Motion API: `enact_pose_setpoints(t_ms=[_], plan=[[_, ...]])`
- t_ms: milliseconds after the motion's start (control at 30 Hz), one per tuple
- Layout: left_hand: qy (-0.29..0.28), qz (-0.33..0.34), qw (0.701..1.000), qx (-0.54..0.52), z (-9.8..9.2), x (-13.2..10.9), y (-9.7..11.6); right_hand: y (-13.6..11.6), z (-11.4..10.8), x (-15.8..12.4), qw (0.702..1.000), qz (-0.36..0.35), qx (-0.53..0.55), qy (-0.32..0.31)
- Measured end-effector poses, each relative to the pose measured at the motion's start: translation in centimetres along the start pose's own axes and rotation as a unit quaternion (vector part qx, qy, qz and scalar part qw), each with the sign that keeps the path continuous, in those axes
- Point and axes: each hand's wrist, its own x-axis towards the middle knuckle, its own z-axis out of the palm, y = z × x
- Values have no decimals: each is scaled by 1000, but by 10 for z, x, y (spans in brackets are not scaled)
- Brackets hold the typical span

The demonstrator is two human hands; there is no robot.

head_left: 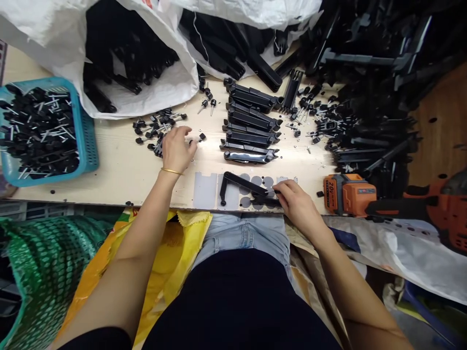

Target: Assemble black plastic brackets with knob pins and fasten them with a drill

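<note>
My left hand (177, 148) reaches over a loose pile of black-headed screws (155, 127), its thumb and forefinger apart. Just past its fingertips lies a single black knob (202, 137). At the table's front edge, my right hand (295, 199) pinches the end of a black hinged plastic arm (244, 183). That arm is partly unfolded in a V shape, resting over grey round and square patches on the tabletop. Beyond it, several folded black arms (251, 121) lie stacked in a column; the nearest has a shiny face.
A blue basket (87, 141) full of black-headed screws stands at the left. White sacks (146, 99) of black parts line the back. Black pieces and small hardware (328, 119) heap up at the right, near an orange cordless power tool (350, 194). A yellow bag (164, 267) hangs below the edge.
</note>
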Motion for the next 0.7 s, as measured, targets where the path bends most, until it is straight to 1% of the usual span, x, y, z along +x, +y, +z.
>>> enact_pose_setpoints(t_ms=[67, 133, 200, 267, 300, 367, 400, 467, 567, 633, 700], plan=[[-26, 16, 1000, -2, 10, 12, 5, -12, -1, 0, 998, -21, -51, -22], [-39, 16, 999, -1, 20, 22, 8, -21, 0, 0, 995, -53, -83, -33], [-30, 12, 999, -8, 25, 28, 9, -22, 5, 1, 995, -59, -76, -9], [-5, 23, 999, -43, 24, 24, 10, -17, 14, 1, 998, -36, -27, 49], [9, 31, 997, -72, 21, 18, 11, -13, 19, 1, 996, -24, 5, 81], [31, 38, 986, -157, 14, -2, 18, -6, 32, -1, 988, -20, 69, 135], [32, 35, 978, -205, 11, -14, 23, -4, 38, -2, 983, -29, 94, 155], [16, 23, 955, -296, 11, -40, 35, -3, 48, -5, 973, -55, 125, 187], [-17, 11, 923, -383, 24, -68, 51, -2, 55, -6, 964, -72, 138, 214], [-21, -1, 911, -412, 35, -75, 55, -1, 55, -5, 963, -75, 136, 222], [-4, -5, 908, -419, 43, -77, 54, 1, 54, -2, 961, -84, 135, 228]])
